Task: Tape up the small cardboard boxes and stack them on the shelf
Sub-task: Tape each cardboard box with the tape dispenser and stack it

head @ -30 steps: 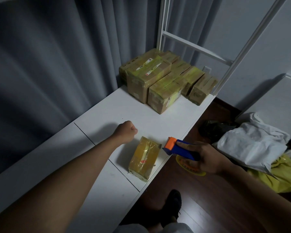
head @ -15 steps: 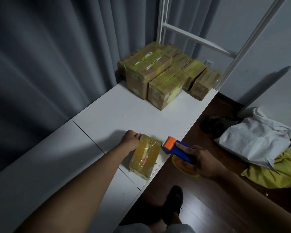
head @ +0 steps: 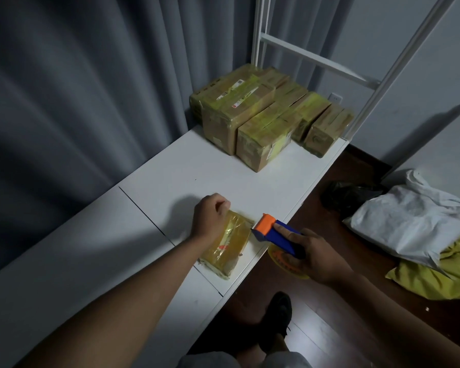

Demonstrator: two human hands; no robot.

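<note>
Left hand [head: 210, 219] and forearm: bare to the lower edge of the frame, no sleeve, watch, ring or glove visible. Right hand [head: 316, 257] and forearm: likewise bare, nothing worn at the wrist. Fingers [head: 282, 229] of the right hand show no rings or coverings. Below the right forearm, a dark, low-cut shoe [head: 278, 317] is worn on one foot (lacing too dim to make out). Beneath the shoe, at the frame's bottom edge, a strip of light grey garment [head: 250, 361], probably shorts. The leg between the shoe and the garment is uncovered.
</note>
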